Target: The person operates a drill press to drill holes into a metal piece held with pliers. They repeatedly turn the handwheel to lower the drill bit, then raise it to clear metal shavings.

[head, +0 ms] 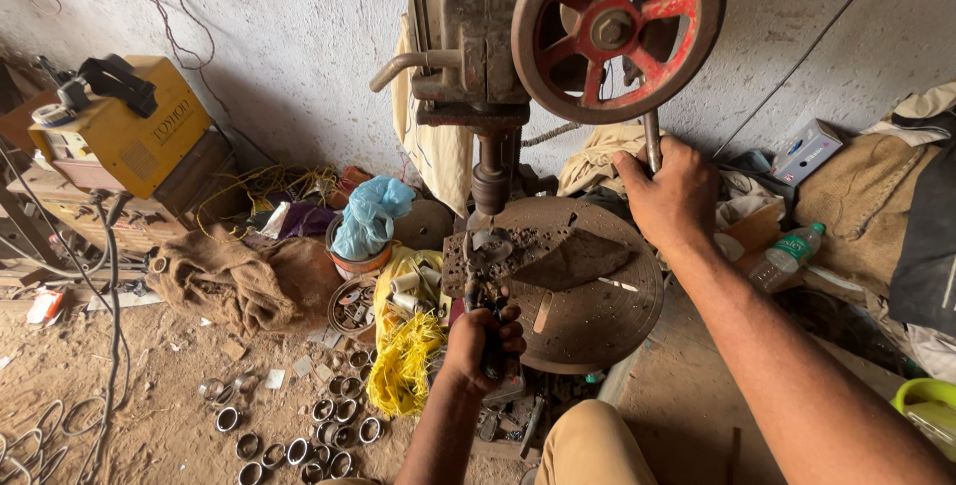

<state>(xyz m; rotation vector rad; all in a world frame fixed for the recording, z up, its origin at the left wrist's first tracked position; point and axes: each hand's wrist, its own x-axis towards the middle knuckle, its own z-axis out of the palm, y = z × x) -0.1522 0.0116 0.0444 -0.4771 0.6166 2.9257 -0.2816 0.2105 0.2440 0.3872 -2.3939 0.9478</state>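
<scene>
Against rough plaster we clench our right hand (669, 191) on the drill press's feed lever (652, 141), while left-hand (485, 338) fingers grip pliers (481, 291) steadying a workpiece (490, 251) just beyond them, under the bit (480, 218).

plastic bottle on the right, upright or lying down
Lying tipped. The plastic bottle rests on its side on the clutter, its green cap pointing up and right, just past the right hand gripping the drill's feed handle.
</scene>
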